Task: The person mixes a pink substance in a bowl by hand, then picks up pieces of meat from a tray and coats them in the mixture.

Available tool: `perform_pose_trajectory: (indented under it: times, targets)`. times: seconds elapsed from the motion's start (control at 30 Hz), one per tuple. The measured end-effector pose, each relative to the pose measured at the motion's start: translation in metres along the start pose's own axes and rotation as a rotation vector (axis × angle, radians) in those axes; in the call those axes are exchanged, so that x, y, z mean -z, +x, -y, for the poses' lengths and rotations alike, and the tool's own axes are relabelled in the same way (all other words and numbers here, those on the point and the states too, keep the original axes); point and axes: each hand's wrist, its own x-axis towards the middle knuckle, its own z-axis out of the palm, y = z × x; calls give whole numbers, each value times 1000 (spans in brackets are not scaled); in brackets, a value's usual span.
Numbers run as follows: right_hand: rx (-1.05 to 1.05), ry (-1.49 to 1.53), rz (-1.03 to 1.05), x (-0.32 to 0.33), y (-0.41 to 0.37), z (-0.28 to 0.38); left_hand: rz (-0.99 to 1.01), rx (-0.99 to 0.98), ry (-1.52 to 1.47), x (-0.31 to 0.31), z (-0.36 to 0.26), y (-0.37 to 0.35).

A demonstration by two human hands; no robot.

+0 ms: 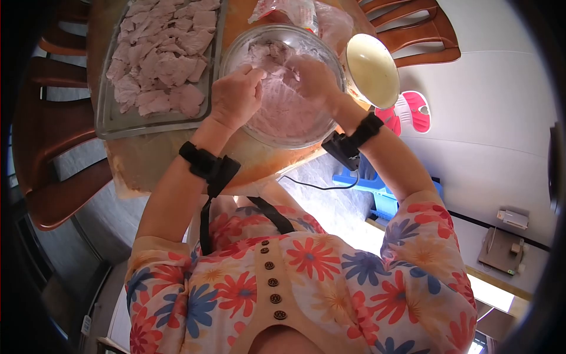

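Observation:
A large clear bowl (268, 141) stands on the table before me, with a pale pink, floury mass (277, 115) inside. My left hand (237, 97) is closed at the bowl's left rim, its thumb and fingers pinched together. Over the right half of the bowl, my right hand (313, 81) is closed too, its fingertips down among the pink stuff. A soft pink piece (275, 75) stretches between the fingers of both hands. To the left lies a glass tray (159, 128) covered with several flat, ragged pink pieces (162, 56) of the same look.
A cream enamel basin (372, 71) leans close at the bowl's right. Plastic bags (289, 12) lie behind it on the wooden table (159, 168). Wooden chairs (56, 141) flank the table. A red and white item (413, 112) and a blue box (383, 194) are at the right.

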Motion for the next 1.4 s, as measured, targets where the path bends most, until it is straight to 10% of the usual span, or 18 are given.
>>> perform_pose_trajectory:
  times: [0.37, 0.67, 0.73, 0.87, 0.97, 1.03, 1.4]
  targets:
    - [-155, -148, 467, 2, -45, 22, -5, 2, 14, 0, -2, 1]
    - [21, 498, 523, 13, -17, 18, -17, -9, -7, 2, -3, 1]
    - [233, 251, 139, 5, -4, 6, 2, -5, -3, 2, -2, 2]
    - [140, -4, 328, -25, 20, -11, 27, 8, 1, 2, -3, 1]
    - [474, -190, 363, -47, 23, -3, -5, 2, -69, 1, 1, 1]
    - [-15, -137, 445, -13, 9, 54, 0, -1, -66, 1, -2, 0]
    - [59, -146, 398, -19, 21, 4, 49, -6, -11, 5, -4, 0]
